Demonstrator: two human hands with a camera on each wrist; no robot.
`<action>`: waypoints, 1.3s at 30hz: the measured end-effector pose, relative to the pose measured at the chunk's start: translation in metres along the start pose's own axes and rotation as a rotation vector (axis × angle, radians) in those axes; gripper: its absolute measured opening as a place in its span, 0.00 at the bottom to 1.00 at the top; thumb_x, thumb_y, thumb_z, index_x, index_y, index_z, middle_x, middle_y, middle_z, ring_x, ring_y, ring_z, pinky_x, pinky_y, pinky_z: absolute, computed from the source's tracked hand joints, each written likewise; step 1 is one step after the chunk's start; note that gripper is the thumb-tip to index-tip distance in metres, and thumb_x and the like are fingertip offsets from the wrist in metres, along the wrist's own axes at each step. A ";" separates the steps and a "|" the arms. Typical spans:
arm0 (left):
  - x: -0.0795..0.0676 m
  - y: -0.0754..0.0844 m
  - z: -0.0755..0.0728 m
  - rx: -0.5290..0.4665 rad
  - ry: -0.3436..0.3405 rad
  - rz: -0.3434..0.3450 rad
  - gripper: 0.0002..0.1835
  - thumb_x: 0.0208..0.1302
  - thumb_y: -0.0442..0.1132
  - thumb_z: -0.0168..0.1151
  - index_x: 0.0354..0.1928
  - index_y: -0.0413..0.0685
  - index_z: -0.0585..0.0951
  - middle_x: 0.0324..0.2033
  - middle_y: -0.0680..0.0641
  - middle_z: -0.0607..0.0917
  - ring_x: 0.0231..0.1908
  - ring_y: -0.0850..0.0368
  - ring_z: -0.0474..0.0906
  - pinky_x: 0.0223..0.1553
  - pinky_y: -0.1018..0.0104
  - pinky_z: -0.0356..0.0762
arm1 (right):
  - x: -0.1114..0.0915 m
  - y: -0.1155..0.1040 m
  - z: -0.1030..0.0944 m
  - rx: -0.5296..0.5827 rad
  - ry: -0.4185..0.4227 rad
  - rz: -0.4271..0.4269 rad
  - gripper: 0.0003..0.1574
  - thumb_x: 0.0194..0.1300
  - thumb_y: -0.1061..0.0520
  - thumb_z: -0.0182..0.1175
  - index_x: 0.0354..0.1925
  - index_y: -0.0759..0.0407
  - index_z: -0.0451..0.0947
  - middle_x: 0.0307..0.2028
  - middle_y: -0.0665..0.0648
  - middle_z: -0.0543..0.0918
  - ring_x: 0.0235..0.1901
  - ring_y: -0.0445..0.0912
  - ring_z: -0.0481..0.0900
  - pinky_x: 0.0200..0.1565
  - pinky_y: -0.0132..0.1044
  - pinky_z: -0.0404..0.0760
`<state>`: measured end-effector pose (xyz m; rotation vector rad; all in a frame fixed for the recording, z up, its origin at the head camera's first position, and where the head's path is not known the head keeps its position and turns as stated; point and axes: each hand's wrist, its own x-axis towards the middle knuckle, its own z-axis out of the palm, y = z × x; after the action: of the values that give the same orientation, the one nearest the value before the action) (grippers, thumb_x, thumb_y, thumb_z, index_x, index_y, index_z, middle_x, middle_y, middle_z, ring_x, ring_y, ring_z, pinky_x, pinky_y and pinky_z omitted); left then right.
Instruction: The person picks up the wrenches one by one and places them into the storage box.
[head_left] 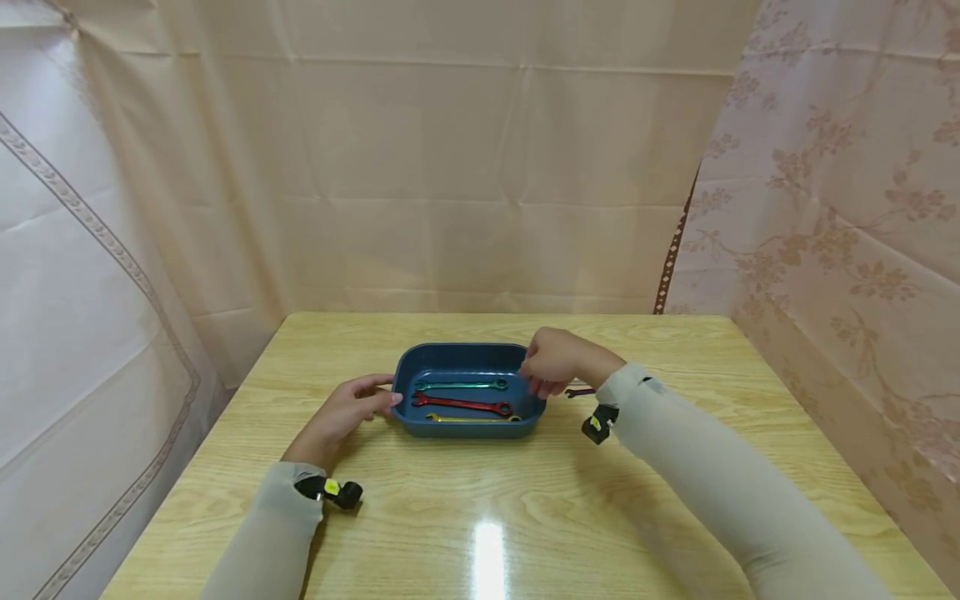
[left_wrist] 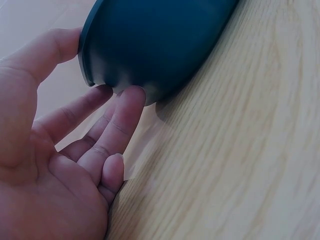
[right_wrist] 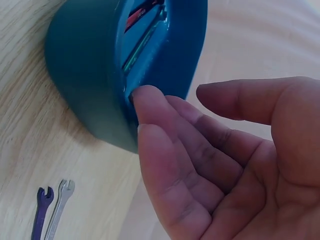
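Observation:
A blue tray (head_left: 468, 431) stands on the table with a green wrench (head_left: 459, 386), a red wrench (head_left: 461, 404) and a yellow wrench (head_left: 468, 419) inside. My left hand (head_left: 354, 412) pinches the tray's left end, thumb at the rim and fingertips against the outer wall. At the right end is my right hand (head_left: 558, 358), holding nothing. In the right wrist view its fingers (right_wrist: 160, 155) bend loosely at the rim, the thumb well apart. A purple wrench (right_wrist: 42, 210) and a silver wrench (right_wrist: 60, 205) lie outside the tray, partly hidden by the right wrist in the head view.
The wood-grain table (head_left: 420, 517) reaches back to a beige curtain (head_left: 450, 183). A floral cloth (head_left: 847, 217) hangs on the right and a pale cloth (head_left: 82, 275) on the left. Each wrist wears a small black camera.

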<state>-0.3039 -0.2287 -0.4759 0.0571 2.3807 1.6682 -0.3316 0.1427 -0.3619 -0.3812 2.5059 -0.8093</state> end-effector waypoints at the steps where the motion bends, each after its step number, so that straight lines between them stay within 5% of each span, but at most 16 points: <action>1: 0.000 0.000 0.000 0.001 0.001 0.000 0.34 0.66 0.54 0.71 0.70 0.51 0.76 0.49 0.49 0.88 0.46 0.52 0.85 0.47 0.60 0.71 | 0.000 0.002 -0.001 0.012 0.002 0.001 0.15 0.73 0.57 0.60 0.44 0.69 0.86 0.31 0.60 0.91 0.25 0.47 0.88 0.30 0.39 0.86; 26: 0.002 -0.002 0.001 -0.006 -0.008 -0.006 0.35 0.67 0.55 0.70 0.72 0.51 0.75 0.47 0.50 0.89 0.46 0.52 0.86 0.47 0.59 0.70 | -0.010 0.050 -0.019 0.203 0.055 -0.012 0.20 0.76 0.56 0.52 0.50 0.68 0.85 0.35 0.60 0.90 0.32 0.50 0.89 0.36 0.41 0.87; 39: 0.002 -0.002 0.001 0.005 0.004 -0.006 0.34 0.66 0.55 0.71 0.70 0.51 0.76 0.47 0.50 0.89 0.44 0.53 0.85 0.47 0.59 0.71 | -0.016 0.071 -0.015 0.339 0.126 -0.007 0.15 0.75 0.56 0.58 0.47 0.66 0.84 0.41 0.67 0.90 0.33 0.49 0.89 0.38 0.41 0.87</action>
<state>-0.3055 -0.2284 -0.4779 0.0482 2.3858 1.6614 -0.3335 0.2125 -0.3887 -0.2274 2.4175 -1.2697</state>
